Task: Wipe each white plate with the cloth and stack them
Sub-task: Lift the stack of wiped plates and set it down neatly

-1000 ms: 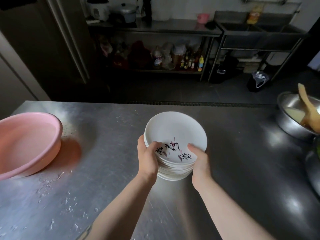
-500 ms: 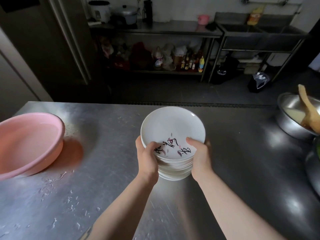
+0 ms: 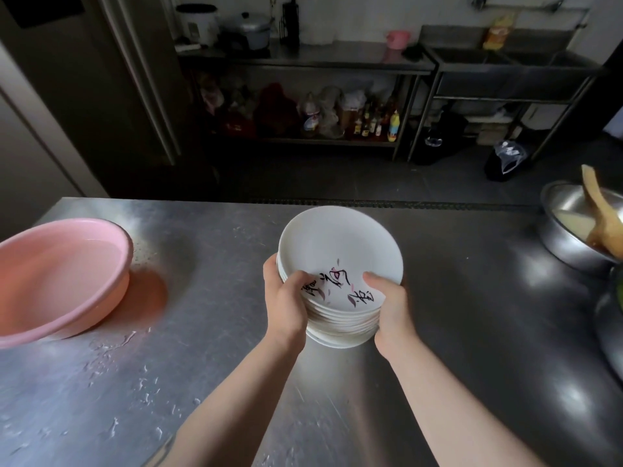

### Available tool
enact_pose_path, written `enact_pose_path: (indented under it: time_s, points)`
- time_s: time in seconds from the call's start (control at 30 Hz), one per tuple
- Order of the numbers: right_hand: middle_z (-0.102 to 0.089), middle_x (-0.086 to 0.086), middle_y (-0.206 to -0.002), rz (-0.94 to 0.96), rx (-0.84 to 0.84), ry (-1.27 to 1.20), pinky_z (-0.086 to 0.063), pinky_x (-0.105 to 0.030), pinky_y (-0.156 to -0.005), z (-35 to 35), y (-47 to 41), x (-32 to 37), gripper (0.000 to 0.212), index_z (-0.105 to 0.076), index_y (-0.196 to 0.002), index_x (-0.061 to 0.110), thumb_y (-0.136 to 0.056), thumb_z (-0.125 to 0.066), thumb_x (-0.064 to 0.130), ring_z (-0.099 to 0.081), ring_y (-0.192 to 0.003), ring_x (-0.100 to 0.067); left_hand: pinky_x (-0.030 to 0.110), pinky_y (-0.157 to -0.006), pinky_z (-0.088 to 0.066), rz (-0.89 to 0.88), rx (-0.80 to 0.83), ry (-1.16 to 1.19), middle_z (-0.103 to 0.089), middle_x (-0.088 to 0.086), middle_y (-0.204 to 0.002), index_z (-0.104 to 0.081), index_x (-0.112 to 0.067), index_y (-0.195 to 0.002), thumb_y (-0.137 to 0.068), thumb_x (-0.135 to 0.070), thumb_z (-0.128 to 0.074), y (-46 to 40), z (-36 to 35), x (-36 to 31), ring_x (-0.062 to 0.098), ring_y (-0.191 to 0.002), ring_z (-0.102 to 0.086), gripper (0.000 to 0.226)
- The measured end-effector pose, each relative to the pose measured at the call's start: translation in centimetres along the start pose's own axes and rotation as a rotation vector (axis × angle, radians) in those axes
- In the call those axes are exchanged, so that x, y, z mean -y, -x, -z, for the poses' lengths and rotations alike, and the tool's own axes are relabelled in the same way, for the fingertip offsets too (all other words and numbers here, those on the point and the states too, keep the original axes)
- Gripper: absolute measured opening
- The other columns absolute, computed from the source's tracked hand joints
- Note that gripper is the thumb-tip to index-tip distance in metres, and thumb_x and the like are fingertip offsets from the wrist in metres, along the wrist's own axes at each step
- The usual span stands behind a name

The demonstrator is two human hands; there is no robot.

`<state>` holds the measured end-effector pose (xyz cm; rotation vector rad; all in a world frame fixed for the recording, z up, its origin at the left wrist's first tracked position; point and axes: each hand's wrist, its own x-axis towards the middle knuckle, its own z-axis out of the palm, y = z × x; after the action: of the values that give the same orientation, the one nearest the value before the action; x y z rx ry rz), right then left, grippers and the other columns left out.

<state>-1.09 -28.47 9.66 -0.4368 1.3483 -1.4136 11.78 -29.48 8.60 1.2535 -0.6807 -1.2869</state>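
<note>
A stack of several white plates (image 3: 340, 251) is held above the middle of the steel table (image 3: 209, 332). The top plate carries black brush writing and small pink petals near its front rim. My left hand (image 3: 286, 305) grips the stack's left side, thumb over the top rim. My right hand (image 3: 391, 305) grips the right side the same way. The stack tilts slightly toward me. No cloth is in view.
A pink plastic basin (image 3: 64, 274) with water sits at the table's left edge, with water drops on the steel around it. A steel bowl (image 3: 573, 237) holding a wooden spoon (image 3: 603, 220) stands at the right edge. Shelves and a sink line the far wall.
Both hands have lifted the plate stack a little up and away from me; the top plate now shows more of its inner face.
</note>
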Motion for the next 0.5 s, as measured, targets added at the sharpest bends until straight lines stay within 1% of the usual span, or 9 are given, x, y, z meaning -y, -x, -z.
enact_pose_path:
  time_s: [0.07, 0.13, 0.23, 0.3, 0.4, 0.5]
  points:
    - [-0.07, -0.011, -0.111, 0.017, 0.002, -0.012, -0.047, -0.052, -0.099, 0.1, 0.5, 0.1, 0.066, -0.062, -0.118, 0.013, -0.052, -0.07, 0.02, -0.064, -0.105, -0.032, 0.034, -0.079, -0.05, -0.008, 0.004, 0.006, -0.064, 0.003, -0.112, -0.055, -0.028, -0.115, -0.061, -0.024, -0.058, 0.7, 0.3, -0.3, 0.023, -0.104, -0.062, 0.055]
    - [-0.071, -0.007, -0.108, 0.068, -0.006, -0.007, -0.049, -0.051, -0.097, 0.1, 1.2, 0.2, 0.062, -0.062, -0.113, 0.021, -0.052, -0.069, 0.017, -0.065, -0.103, -0.029, 0.033, -0.079, -0.049, -0.011, 0.009, 0.015, -0.064, 0.003, -0.114, -0.054, -0.029, -0.117, -0.06, -0.024, -0.058, 1.5, 0.6, -0.5, 0.023, -0.106, -0.061, 0.057]
    - [-0.072, 0.003, -0.101, 0.114, 0.007, 0.005, -0.052, -0.046, -0.092, 0.3, 3.1, 0.5, 0.052, -0.062, -0.098, 0.038, -0.052, -0.069, 0.016, -0.066, -0.1, -0.025, 0.035, -0.085, -0.051, -0.065, 0.026, 0.024, -0.063, 0.002, -0.118, -0.053, -0.031, -0.122, -0.061, -0.023, -0.058, 3.5, 1.2, -1.5, 0.023, -0.109, -0.06, 0.061]
    - [-0.072, 0.007, -0.097, 0.137, 0.024, 0.024, -0.052, -0.045, -0.09, 0.5, 4.6, 0.7, 0.047, -0.063, -0.089, 0.045, -0.052, -0.07, 0.018, -0.066, -0.099, -0.023, 0.037, -0.089, -0.052, -0.121, 0.054, 0.003, -0.064, 0.0, -0.119, -0.053, -0.035, -0.124, -0.062, -0.022, -0.059, 4.9, 1.9, -2.1, 0.021, -0.11, -0.061, 0.063]
    - [-0.073, 0.008, -0.095, 0.178, 0.046, 0.035, -0.053, -0.046, -0.09, 1.3, 7.4, 0.8, 0.046, -0.065, -0.088, 0.047, -0.055, -0.072, 0.016, -0.067, -0.096, -0.021, 0.036, -0.088, -0.052, -0.173, 0.064, -0.005, -0.065, -0.003, -0.117, -0.056, -0.04, -0.12, -0.061, -0.023, -0.059, 7.6, 2.9, -3.0, 0.018, -0.108, -0.062, 0.061]
    - [-0.073, 0.006, -0.098, 0.192, 0.062, 0.039, -0.052, -0.046, -0.091, 2.6, 9.7, 0.1, 0.049, -0.064, -0.1, 0.04, -0.066, -0.071, 0.005, -0.066, -0.098, -0.022, 0.037, -0.089, -0.053, -0.183, 0.031, -0.01, -0.066, -0.004, -0.115, -0.057, -0.039, -0.117, -0.06, -0.023, -0.059, 10.7, 4.0, -2.8, 0.019, -0.108, -0.062, 0.06]
